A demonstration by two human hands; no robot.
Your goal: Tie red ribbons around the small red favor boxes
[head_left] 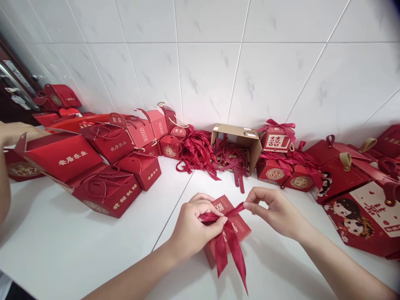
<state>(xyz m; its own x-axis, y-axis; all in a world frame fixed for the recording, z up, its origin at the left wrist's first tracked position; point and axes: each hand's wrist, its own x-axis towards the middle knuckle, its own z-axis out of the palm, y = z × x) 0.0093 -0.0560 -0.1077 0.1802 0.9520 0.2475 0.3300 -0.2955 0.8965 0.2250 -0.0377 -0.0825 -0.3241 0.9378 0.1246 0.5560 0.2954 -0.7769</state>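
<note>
A small red gift box (242,226) with pale printed characters stands on the white table in front of me. Across its top runs a dark red ribbon (236,250), looped into a bow with two tails hanging down the near side. My left hand (195,227) is closed on the bow's left loop, its thumb pressed near the knot and its fingers over the box top. Between thumb and forefinger, my right hand (278,212) pinches the ribbon's right loop, just off the box's right edge. The knot is partly hidden by my left thumb.
Behind the box lie a heap of red ribbons (198,150) and a cardboard box (256,146) tipped on its side with more ribbons. Red gift boxes (109,191) crowd the left; bow-tied boxes (275,173) and larger bags (359,221) line the right. Another person's arm (3,179) reaches in at far left.
</note>
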